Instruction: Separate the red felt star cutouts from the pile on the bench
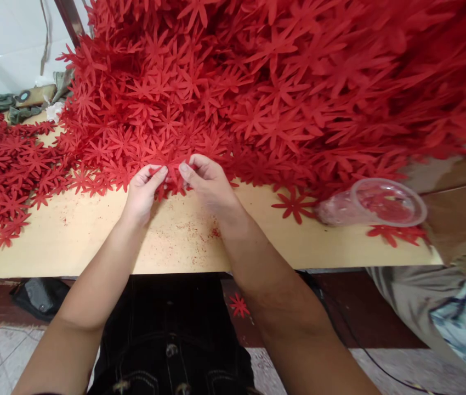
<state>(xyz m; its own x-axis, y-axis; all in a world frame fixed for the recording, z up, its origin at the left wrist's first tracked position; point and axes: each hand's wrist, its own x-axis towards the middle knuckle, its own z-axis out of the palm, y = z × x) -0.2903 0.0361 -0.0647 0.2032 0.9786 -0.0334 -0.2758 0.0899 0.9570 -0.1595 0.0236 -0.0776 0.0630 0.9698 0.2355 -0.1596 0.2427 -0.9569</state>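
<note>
Both hands are pinching a red flower-shaped cutout at the foot of a big red pile.

The flat red star-petalled flower cutout (172,178) is sitting just left of the frame's centre, at the near edge of the heap; the left hand (145,192) and right hand (206,184) are closing thumb and fingertips on it from either side. Behind, the mound of red cutouts (266,82) is filling the upper frame. The pale wooden counter (175,241) is carrying it all, and a clear plastic cup (375,203) is lying on its side at the right.
</note>
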